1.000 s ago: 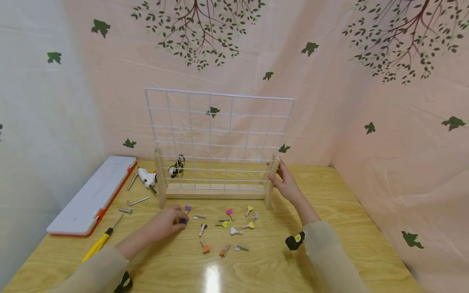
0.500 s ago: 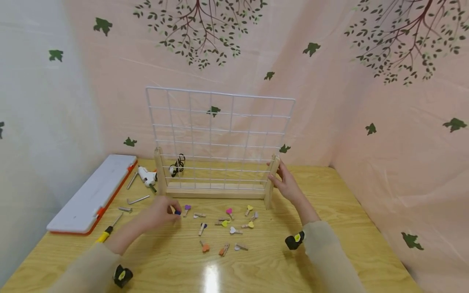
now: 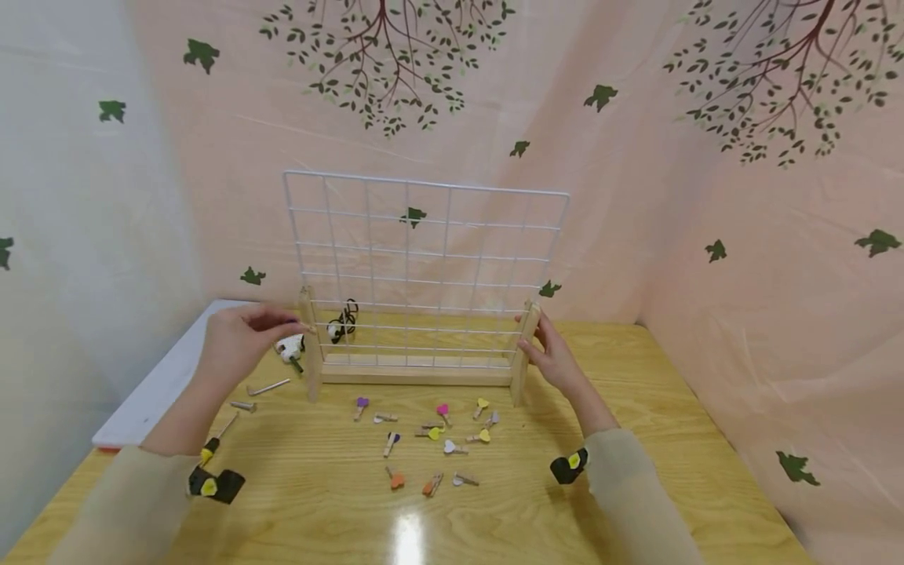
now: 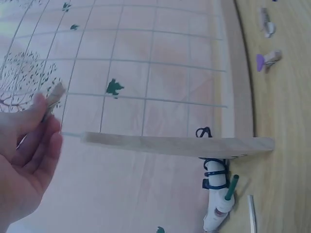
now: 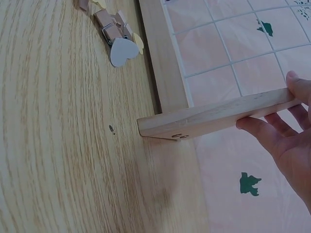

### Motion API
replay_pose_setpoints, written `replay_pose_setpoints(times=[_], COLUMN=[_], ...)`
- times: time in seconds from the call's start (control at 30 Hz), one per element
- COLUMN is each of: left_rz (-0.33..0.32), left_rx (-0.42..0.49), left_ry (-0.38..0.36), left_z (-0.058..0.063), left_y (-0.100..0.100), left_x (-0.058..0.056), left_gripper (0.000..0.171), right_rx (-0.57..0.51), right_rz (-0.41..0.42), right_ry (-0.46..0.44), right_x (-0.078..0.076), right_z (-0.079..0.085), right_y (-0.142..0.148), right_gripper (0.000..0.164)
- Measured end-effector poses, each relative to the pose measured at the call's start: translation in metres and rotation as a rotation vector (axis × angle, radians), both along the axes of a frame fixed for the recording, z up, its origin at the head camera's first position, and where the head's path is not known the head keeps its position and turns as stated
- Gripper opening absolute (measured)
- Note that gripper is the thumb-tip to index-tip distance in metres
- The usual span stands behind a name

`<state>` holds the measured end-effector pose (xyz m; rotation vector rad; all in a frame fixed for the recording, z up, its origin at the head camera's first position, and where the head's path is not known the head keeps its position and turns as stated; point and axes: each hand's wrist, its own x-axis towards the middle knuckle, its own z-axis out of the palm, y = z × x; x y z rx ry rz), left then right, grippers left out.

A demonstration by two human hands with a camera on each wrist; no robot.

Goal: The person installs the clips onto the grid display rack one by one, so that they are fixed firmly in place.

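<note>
My left hand (image 3: 229, 349) pinches a small wooden clothespin (image 4: 56, 93) between thumb and fingers; a dark blue bit shows at the fingertips in the head view. It hovers at the left wooden post (image 3: 311, 357) of a stand that carries an upright white wire grid (image 3: 406, 252). At the other end, my right hand (image 3: 560, 362) grips the right wooden post (image 3: 523, 357), thumb on the front and fingers behind. Several clothespins with coloured hearts lie before the stand, among them a purple one (image 3: 362, 404), a pink one (image 3: 442, 410) and an orange one (image 3: 397, 480).
Left of the stand are a white glue gun (image 4: 217, 211) with a black cord, an L-shaped metal key (image 3: 270, 387), a bolt (image 3: 243, 406) and a yellow-black screwdriver (image 3: 209, 450). A white case (image 3: 158, 384) lies beyond, partly behind my left arm. Fabric hangs behind the table.
My left hand has lifted the blue-heart clothespin from the table, carrying it left and up to the left post. My right hand stays on the right post.
</note>
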<state>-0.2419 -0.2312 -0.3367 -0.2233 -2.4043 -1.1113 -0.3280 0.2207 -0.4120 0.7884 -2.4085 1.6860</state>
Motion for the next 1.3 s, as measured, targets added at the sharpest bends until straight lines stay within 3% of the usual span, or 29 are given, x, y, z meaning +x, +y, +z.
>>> replay_pose_setpoints(times=[0.13,0.27,0.47,0.7,0.97,1.17,1.3], left_rz=[0.143,0.243,0.306,0.312,0.322,0.304,0.303], left_rx=[0.254,0.471,0.587,0.594,0.539,0.422,0.322], left_ry=[0.055,0.076,0.086,0.069,0.045,0.017,0.099], left_z=[0.011,0.016,0.017,0.004,-0.005,-0.006,-0.008], left_y=[-0.004,-0.004,-0.001,0.004,0.004,0.006,0.01], left_x=[-0.01,-0.02,-0.032,-0.049,-0.057,-0.053,-0.042], left_gripper=[0.025,0.03,0.029,0.03,0.03,0.038,0.04], right_rx=[-0.007,-0.01,-0.008,0.001,0.012,0.005,-0.008], right_rz=[0.004,0.008,0.0,0.009,-0.001,0.01,0.018], right_ry=[-0.003,-0.007,-0.016,-0.009,-0.016,-0.036,-0.041], right_x=[0.0,0.0,0.0,0.004,-0.002,0.002,0.01], right_z=[0.0,0.0,0.0,0.004,-0.002,0.003,0.013], right_y=[0.001,0.001,0.001,0.0,0.002,0.001,-0.002], right_gripper=[0.059,0.059,0.06,0.063,0.06,0.062,0.06])
